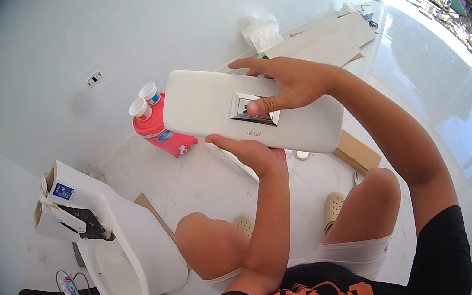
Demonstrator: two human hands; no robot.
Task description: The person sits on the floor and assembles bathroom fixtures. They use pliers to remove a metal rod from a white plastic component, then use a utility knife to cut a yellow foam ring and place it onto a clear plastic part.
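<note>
White lid (208,106) meets left grip (257,155) at near edge, right grip (296,81) atop.

smooth lid (198,98), shiny metal-looking button plate (237,110), glossy ceramic-looking toilet (156,248), polished reflective floor (413,90)

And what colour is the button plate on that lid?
The button plate is shiny silver, best seen in the head view.
</note>
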